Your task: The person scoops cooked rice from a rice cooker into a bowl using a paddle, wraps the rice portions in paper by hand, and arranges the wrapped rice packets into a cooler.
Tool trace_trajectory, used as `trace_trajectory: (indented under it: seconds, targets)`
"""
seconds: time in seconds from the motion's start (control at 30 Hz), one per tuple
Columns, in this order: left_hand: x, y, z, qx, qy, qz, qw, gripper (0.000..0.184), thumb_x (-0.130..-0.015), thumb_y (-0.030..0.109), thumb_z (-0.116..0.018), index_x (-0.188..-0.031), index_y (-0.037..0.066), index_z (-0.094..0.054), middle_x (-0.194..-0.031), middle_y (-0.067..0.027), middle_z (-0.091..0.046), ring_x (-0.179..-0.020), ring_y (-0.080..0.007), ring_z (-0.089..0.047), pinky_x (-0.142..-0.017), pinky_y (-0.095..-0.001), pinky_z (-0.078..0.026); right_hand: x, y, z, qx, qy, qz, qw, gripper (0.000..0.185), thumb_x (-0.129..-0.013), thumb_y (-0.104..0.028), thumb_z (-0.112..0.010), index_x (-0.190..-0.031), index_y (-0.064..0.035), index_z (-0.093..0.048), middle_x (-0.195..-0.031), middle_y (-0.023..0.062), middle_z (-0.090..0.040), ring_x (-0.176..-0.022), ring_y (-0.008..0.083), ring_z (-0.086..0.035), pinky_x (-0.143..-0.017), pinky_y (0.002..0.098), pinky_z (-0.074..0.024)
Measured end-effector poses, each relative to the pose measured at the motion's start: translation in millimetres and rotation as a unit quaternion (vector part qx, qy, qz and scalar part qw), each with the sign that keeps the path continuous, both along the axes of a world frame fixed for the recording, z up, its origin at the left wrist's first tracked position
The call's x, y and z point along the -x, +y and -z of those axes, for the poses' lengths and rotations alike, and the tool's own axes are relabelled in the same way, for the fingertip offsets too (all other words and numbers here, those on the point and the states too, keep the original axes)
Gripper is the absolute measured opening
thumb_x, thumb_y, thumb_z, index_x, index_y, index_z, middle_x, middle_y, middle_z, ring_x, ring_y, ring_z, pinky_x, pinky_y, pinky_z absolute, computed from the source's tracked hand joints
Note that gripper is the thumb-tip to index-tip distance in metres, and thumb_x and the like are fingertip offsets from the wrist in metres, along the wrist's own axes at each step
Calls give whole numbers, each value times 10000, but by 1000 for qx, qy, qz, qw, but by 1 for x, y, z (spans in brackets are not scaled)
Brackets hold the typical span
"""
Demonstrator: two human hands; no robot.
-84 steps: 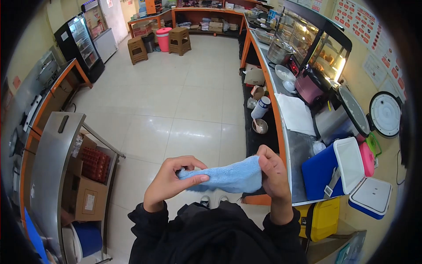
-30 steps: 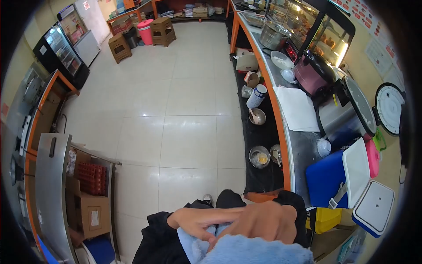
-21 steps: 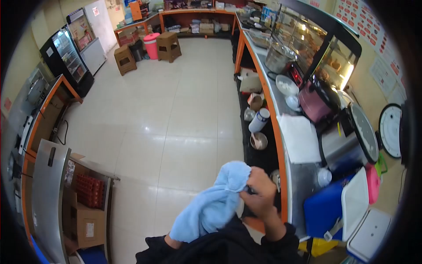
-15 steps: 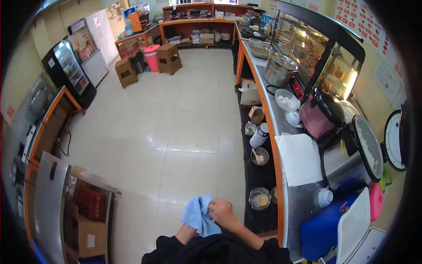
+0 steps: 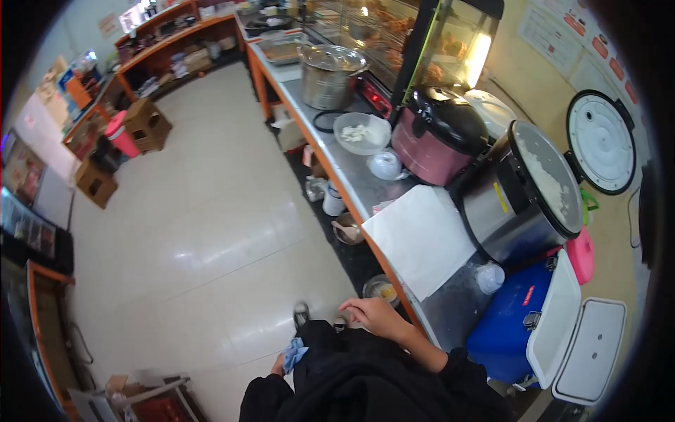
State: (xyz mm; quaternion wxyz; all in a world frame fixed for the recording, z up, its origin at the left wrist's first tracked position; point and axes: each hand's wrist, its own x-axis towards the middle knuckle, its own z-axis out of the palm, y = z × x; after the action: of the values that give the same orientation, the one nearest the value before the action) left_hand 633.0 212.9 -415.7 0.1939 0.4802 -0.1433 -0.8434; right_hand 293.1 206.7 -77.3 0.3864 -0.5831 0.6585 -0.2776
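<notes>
Low at my left side, my left hand (image 5: 278,366) grips a crumpled light-blue cloth (image 5: 294,354); the fingers are partly hidden. My right hand (image 5: 378,316) is in front of my body, beside the counter's orange edge. Its fingers are loosely bent and a little apart, and nothing shows in them. Closest to it are a metal bowl (image 5: 382,289) on the lower shelf and the metal counter top (image 5: 450,309). White paper sheets (image 5: 422,235) lie on that counter near a bundle of clear plastic (image 5: 489,278).
A large open cooker (image 5: 503,211) with rice, a pink rice cooker (image 5: 432,141), a white bowl (image 5: 361,133) and a steel pot (image 5: 330,77) line the counter. A heated display case (image 5: 401,42) stands behind. An open blue cooler (image 5: 503,323) is at right. Stools (image 5: 148,125) stand far left.
My hands have separated: the cloth is now low at left in my left hand, and my right hand is away from it. The view has turned right, nearer the counter.
</notes>
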Motion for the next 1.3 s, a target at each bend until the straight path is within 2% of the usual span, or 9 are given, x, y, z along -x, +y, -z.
trace_trajectory:
  seconds: [0.17, 0.33, 0.37, 0.4, 0.43, 0.93, 1.07, 1.17, 1.3]
  targets:
    - [23, -88, 26, 184, -107, 257, 943, 307, -851, 106, -544, -1123, -29, -588, -1079, -102, -622, -985, -191, -600, -840, -292, -484, 16, -25, -17, 1, 44, 97, 994, 192, -899, -131, -531, -1053, -51, -613, -796, 98, -652, -733, 202, -633, -666, 296, -476]
    - [40, -154, 79, 361, -43, 203, 909, 302, -873, 94, -515, -1141, -33, -575, -1070, -94, -623, -992, -196, -597, -865, -294, -476, 18, -65, -21, -79, 42, 186, 978, 211, -891, -122, -556, -1084, -60, -615, -826, 92, -655, -754, 167, -631, -689, 282, -480]
    - [46, -173, 40, 311, -54, 251, 915, 312, -897, 137, -499, -1148, -36, -567, -1080, -101, -619, -1032, -203, -574, -905, -304, -450, 22, -71, -19, -74, 48, 188, 978, 207, -900, -132, -549, -1083, -66, -620, -843, 87, -653, -762, 157, -628, -694, 279, -480]
    - [63, -200, -33, 261, -66, 301, 915, 330, -921, 181, -484, -1155, -39, -559, -1090, -108, -616, -1073, -209, -551, -945, -314, -425, 22, -87, -36, -136, 0, 228, 964, 205, -894, -181, -546, -1052, -72, -620, -927, 132, -650, -828, 284, -622, -744, 329, -464]
    - [63, -214, -35, 261, -79, 335, 902, 331, -922, 185, -482, -1153, -39, -560, -1087, -108, -616, -1069, -209, -552, -941, -316, -426, 27, -98, -39, -142, 15, 230, 963, 210, -896, -182, -545, -1061, -74, -618, -931, 128, -650, -824, 277, -623, -741, 328, -465]
    - [82, -254, 84, 311, -57, 504, 804, 354, -939, 246, -460, -1120, -38, -570, -1047, -108, -622, -1004, -208, -565, -882, -343, -443, 25, -98, -58, -224, 97, 424, 872, 197, -900, -101, -550, -1076, -44, -615, -969, 98, -666, -854, 179, -654, -734, 270, -492]
    - [94, -254, 94, 316, -39, 531, 786, 364, -944, 263, -455, -1111, -38, -573, -1036, -108, -623, -986, -208, -569, -867, -350, -448, 31, -69, -58, -189, 160, 540, 804, 123, -827, -139, -654, -890, -34, -664, -828, 94, -674, -733, 181, -647, -674, 288, -484]
    - [102, -255, 90, 325, -26, 551, 768, 372, -947, 275, -450, -1104, -38, -575, -1028, -108, -624, -973, -208, -572, -855, -355, -451, 53, -41, -61, -185, 235, 665, 684, 138, -806, -137, -683, -805, -2, -656, -644, 85, -636, -564, 151, -614, -588, 241, -476]
    - [113, -264, 78, 372, 3, 565, 736, 383, -952, 291, -444, -1096, -38, -578, -1017, -109, -626, -956, -208, -575, -839, -362, -456, 118, 27, -34, -75, 305, 702, 639, 149, -863, -113, -604, -982, -41, -658, -916, 121, -652, -748, 126, -611, -603, 235, -473]
